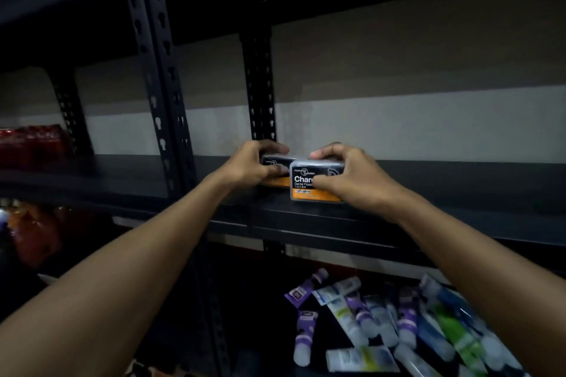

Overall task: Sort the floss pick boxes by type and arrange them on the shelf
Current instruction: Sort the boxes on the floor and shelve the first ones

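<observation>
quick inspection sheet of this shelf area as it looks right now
surface: dark metal shelf, bare to the right of the hands
job's things: left box and right box, same charcoal floss print, side by side, right one nearer the front
clutter: toothpaste tubes heaped on the lower level; red packs far left
grippers: left hand grips left box; right hand grips right box
cables: nothing seen
surroundings: slotted uprights, grey wall, dim light

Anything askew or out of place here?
The right box is further forward on the shelf than the left box, so the pair isn't flush. Below, the tubes lie jumbled, pointing every way.
</observation>
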